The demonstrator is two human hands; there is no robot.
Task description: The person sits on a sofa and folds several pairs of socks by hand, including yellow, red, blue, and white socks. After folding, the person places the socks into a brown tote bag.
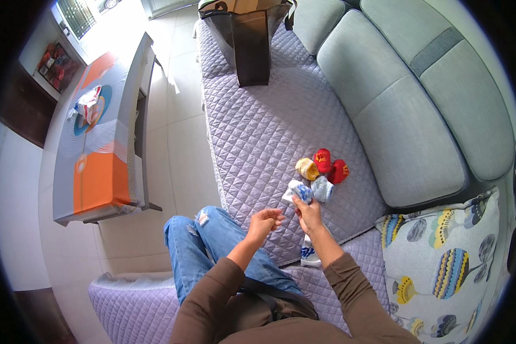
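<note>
My right hand [308,214] grips a white sock with blue markings [302,191], bunched up above the quilted sofa cover [258,142]. To its left, my left hand [264,222] hovers with loosely curled fingers, and nothing shows in it. Just beyond the held sock lie several rolled socks in a cluster: a yellow-and-white one [306,168], a red one [322,160], another red one [339,171] and a light blue one [322,188]. A white sock with blue lettering [310,254] lies flat beside my right forearm, which partly covers it.
A dark bag [251,49] stands at the sofa's far end. Grey back cushions [404,137] line the right side, with a patterned pillow [443,266] nearer me. Across the tiled floor [187,163], a cloth-covered table [101,180] holds a crumpled plastic package [88,103].
</note>
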